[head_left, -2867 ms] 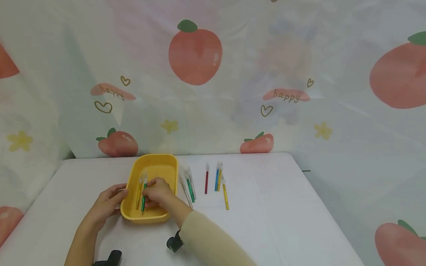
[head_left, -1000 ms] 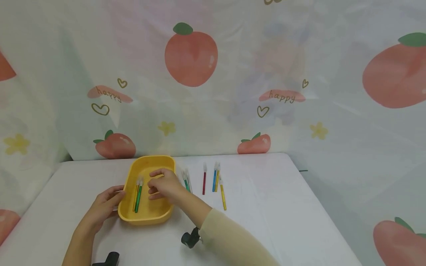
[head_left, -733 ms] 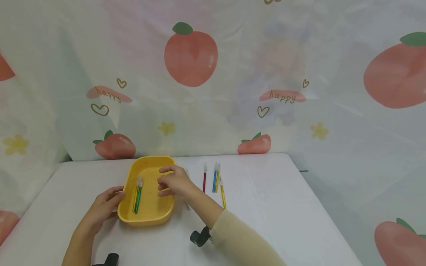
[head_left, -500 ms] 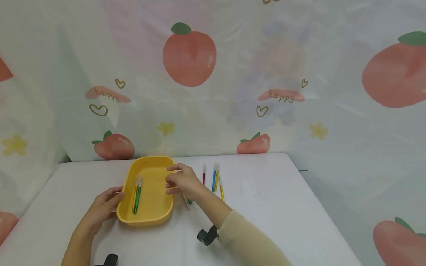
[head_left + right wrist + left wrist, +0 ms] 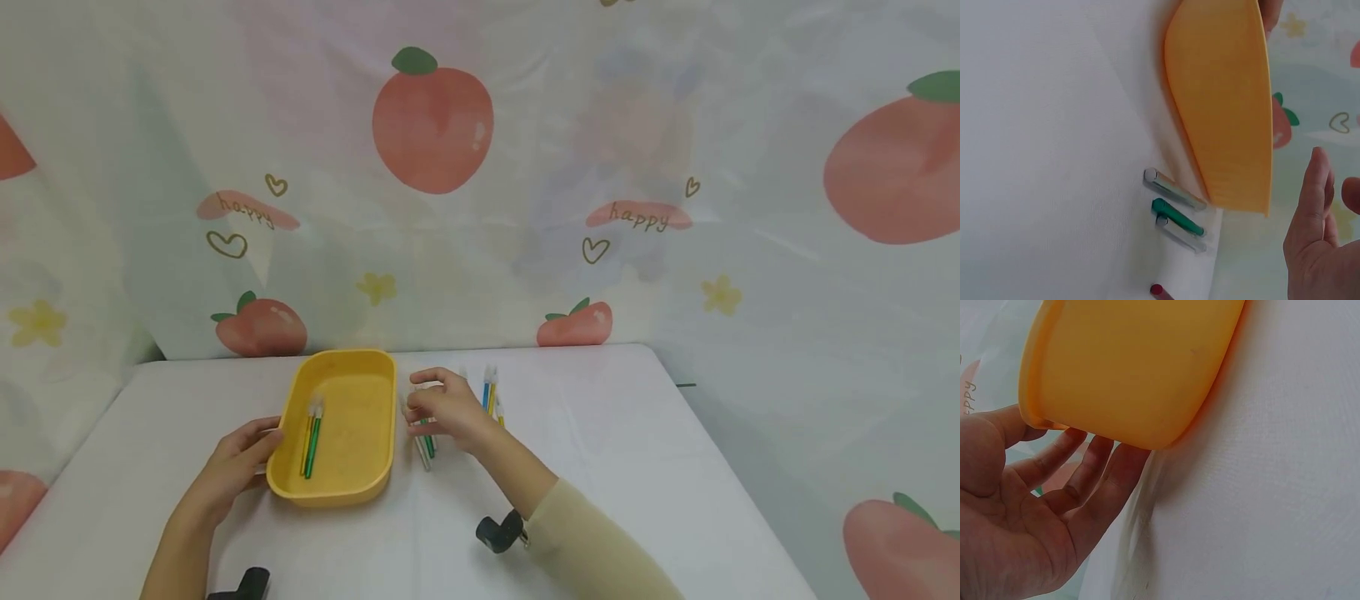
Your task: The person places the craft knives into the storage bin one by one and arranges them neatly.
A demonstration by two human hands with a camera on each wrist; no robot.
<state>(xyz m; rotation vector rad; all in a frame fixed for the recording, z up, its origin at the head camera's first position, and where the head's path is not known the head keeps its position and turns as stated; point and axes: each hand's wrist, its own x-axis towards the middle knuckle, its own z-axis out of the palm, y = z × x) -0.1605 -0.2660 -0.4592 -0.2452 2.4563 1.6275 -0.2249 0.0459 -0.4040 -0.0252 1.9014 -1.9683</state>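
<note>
Left hand (image 5: pixel 236 467) rests relaxed fingers against the left wall of the yellow rounded plastic tray (image 5: pixel 356 429) — right hand (image 5: pixel 450 412) is loosely spread, holding nothing, by slim silver and green pens (image 5: pixel 1177 217) just right of the tray. Best to pinch one barrel mid-length — tray steady, neighbours undisturbed.

On the white cloth-covered table (image 5: pixel 615 500) stands a yellow rounded-rectangular plastic tray (image 5: pixel 362 433); in it, along the left wall, lie a slim yellow pen (image 5: pixel 305 446) and, right of it, a slim green pen (image 5: pixel 312 450); to the right of the tray lie two slim silver pens (image 5: pixel 1175 190) with another green pen (image 5: pixel 1177 217) between them; farther right lies a slim blue pen (image 5: pixel 486 397).
</note>
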